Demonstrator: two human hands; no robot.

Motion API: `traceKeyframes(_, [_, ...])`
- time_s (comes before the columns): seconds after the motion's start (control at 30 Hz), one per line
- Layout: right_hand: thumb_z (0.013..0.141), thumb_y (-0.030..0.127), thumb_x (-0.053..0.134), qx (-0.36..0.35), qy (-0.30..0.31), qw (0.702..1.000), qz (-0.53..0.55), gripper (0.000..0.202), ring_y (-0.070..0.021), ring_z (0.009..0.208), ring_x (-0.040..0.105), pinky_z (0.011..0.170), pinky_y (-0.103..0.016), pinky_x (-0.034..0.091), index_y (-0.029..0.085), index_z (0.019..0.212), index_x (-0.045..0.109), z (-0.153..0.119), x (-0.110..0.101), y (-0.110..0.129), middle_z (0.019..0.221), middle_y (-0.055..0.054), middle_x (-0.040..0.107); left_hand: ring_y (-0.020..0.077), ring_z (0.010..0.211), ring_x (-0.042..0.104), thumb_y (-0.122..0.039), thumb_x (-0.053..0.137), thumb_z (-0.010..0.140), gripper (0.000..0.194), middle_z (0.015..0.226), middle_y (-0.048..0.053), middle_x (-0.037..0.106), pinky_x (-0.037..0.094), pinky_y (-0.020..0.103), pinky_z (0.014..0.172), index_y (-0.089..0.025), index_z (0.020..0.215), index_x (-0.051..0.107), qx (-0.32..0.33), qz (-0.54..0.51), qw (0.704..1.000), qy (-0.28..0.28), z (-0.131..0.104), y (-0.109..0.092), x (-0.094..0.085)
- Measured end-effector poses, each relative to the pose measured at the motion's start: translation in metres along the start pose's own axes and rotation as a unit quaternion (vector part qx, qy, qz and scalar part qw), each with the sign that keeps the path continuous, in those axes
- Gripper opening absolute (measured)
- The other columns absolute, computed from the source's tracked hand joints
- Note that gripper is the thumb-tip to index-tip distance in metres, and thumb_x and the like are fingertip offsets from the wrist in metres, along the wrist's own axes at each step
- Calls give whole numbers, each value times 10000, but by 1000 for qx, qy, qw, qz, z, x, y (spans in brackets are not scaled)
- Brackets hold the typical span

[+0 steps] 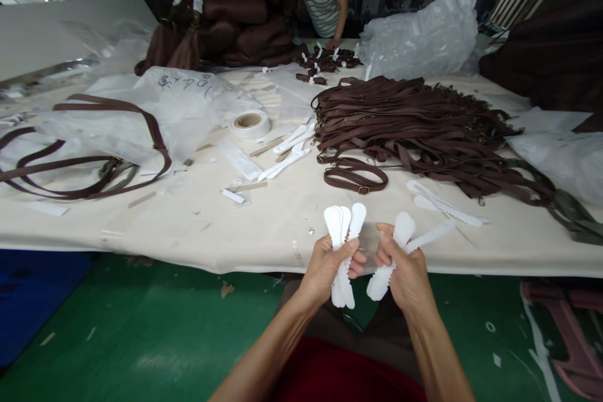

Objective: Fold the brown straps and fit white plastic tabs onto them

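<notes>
The left hand (330,264) grips a bunch of flat white paper strips (343,229). The right hand (405,267) grips two white wavy-edged paper strips (400,245) beside it.

Matt white paper strips (343,245), dark brown leather-like straps (414,125) with metal buckles, and crinkled glossy plastic bag (419,31) on matt cloth table (198,226).

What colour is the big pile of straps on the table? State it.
Dark brown: the pile of leather-like straps on the cream cloth-covered table, clearest in the head view.
</notes>
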State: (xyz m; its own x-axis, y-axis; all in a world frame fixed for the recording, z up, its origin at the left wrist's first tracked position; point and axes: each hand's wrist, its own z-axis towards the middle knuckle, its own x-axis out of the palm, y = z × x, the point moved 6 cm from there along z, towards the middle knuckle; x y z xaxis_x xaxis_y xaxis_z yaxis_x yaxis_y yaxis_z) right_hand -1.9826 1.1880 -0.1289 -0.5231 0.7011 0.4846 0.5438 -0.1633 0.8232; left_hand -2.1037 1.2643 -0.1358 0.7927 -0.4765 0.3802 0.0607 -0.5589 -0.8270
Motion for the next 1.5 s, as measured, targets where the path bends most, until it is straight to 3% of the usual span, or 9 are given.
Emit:
traceKeyframes(0.1, [705, 427, 831, 35, 61, 997, -27, 348, -82, 405, 387, 381, -247, 410, 165, 826, 636, -7, 18, -12, 487, 90, 400, 123, 498, 597, -523, 799, 717, 444, 643, 89, 690, 462, 198, 484, -90, 735, 704, -7, 20, 999, 46, -1, 6, 8])
traceKeyframes(0.27, [675, 455, 836, 50, 48, 997, -25, 417, -85, 358, 366, 337, -261, 408, 199, 661, 507, -9, 22, -19, 453, 99, 370, 152, 557, 633, -543, 785, 724, 464, 698, 112, 716, 492, 226, 536, -86, 788, 729, -13, 23, 998, 61, -3, 9, 10])
traceKeyframes(0.43, [663, 418, 857, -8, -21, 999, 38, 387, -108, 552, 524, 507, -242, 500, 184, 674, 549, 5, -8, 5, 595, 44, 517, 150, 520, 623, -526, 830, 665, 467, 682, 108, 719, 479, 227, 503, -96, 788, 696, -4, -12, 1000, -27, 2, -1, -11])
traceKeyframes(0.53, [673, 434, 853, -17, -37, 999, 28, 366, -171, 740, 633, 655, -306, 563, 175, 830, 647, 6, -14, 10, 788, -18, 648, 156, 487, 621, -531, 821, 673, 463, 610, 84, 694, 468, 222, 468, -103, 797, 695, -23, 3, 1000, -21, 3, -1, -12])
traceKeyframes(0.7, [773, 463, 777, 14, 50, 998, -29, 335, -106, 470, 484, 493, -274, 468, 164, 721, 635, -4, 11, -13, 558, 31, 540, 130, 449, 592, -584, 785, 700, 496, 561, 67, 658, 457, 200, 450, -97, 738, 694, -19, 47, 997, 53, -2, 4, 8])
traceKeyframes(0.87, [682, 352, 861, -29, -62, 997, 34, 291, -145, 652, 616, 623, -291, 529, 180, 814, 667, 3, -11, -3, 729, 5, 660, 159, 502, 651, -625, 752, 729, 533, 741, 104, 737, 512, 230, 487, -130, 896, 647, -22, 50, 997, 58, -3, 6, 4])
traceKeyframes(0.97, [663, 365, 863, -3, -64, 998, 27, 366, -193, 720, 664, 721, -397, 574, 175, 915, 679, 6, -18, 4, 870, -39, 699, 166, 490, 649, -630, 736, 742, 520, 767, 120, 746, 497, 233, 453, -137, 862, 621, -17, 48, 997, 51, -2, 4, -2])
traceKeyframes(1.23, [721, 475, 804, 51, 73, 995, -50, 370, -116, 392, 489, 371, -243, 404, 169, 772, 604, -6, 14, -21, 518, 29, 556, 123, 377, 518, -655, 675, 770, 528, 432, 34, 573, 412, 203, 405, -148, 630, 620, 0, 118, 979, 165, -9, -4, 18])
traceKeyframes(1.5, [724, 542, 769, 34, 22, 993, -115, 474, -143, 282, 439, 291, -264, 358, 204, 562, 480, -6, 19, -22, 359, 44, 442, 145, 427, 562, -675, 647, 777, 542, 518, 30, 611, 443, 213, 398, -140, 865, 672, 13, 132, 986, 105, -4, 7, 16])
